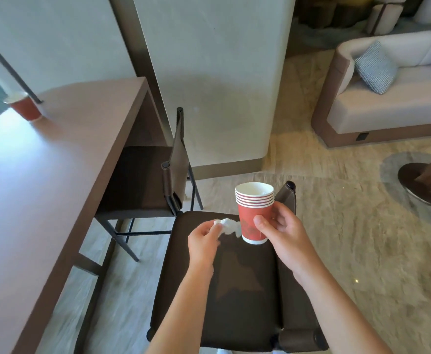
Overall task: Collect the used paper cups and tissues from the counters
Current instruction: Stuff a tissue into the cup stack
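Centrally, lower frame: right hand (284, 232) grips a nested stack of red paper cups with white rims (254, 213), fingers and thumb curled round the lowest cup. Just left of it: left hand (204, 242) pinches a crumpled white tissue (231, 226), which touches the stack's side. Both are held above a dark brown leather chair seat (234, 290). Upper left: single red paper cup (25, 107), upright on a long brown wooden counter (43, 187). Upper right: pale sofa (393, 98) with a blue-striped cushion (373, 69).
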{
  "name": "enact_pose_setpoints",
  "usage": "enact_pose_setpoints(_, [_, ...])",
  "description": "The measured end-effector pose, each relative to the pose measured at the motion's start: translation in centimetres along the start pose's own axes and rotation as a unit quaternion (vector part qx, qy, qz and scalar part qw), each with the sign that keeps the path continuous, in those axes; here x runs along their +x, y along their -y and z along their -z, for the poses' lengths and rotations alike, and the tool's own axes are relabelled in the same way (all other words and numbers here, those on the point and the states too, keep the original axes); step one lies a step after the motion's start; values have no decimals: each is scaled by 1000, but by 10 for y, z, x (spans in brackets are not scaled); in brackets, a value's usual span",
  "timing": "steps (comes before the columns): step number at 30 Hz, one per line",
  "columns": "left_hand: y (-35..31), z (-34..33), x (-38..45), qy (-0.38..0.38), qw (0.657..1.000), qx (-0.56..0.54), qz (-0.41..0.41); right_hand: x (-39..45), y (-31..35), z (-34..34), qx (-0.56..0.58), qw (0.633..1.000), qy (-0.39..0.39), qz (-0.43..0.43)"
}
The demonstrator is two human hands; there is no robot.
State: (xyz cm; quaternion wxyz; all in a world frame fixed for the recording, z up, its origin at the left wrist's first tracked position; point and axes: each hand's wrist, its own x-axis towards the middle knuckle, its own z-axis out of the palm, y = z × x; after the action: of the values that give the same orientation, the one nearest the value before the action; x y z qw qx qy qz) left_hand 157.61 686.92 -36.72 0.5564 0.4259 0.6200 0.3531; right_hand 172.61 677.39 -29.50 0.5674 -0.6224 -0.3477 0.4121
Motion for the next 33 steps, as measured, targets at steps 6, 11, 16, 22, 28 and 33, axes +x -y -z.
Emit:
enact_pose_setpoints(6, [-69, 16, -38, -40, 983, -170, -48, 16, 37, 7, -1, 996, 76, 40])
enact_pose_setpoints(11, [-115, 31, -74, -128, 959, -215, -134, 20, 57, 11, 0, 989, 132, 68])
enact_pose_setpoints(16, [-154, 35, -114, -149, 939, -179, -253, 16, 70, 16, -15, 979, 187, 78])
enact_pose_setpoints(22, [-165, 16, -151, -187, 907, 17, -378, 6, 77, 32, -32, 963, 249, 97])
enact_pose_setpoints(28, [-163, -13, -172, -200, 903, 122, -359, 3, 80, 47, -85, 952, 271, 114])
enact_pose_setpoints(33, [-159, -29, -185, -182, 918, 118, -333, 6, 80, 56, -92, 947, 282, 126])
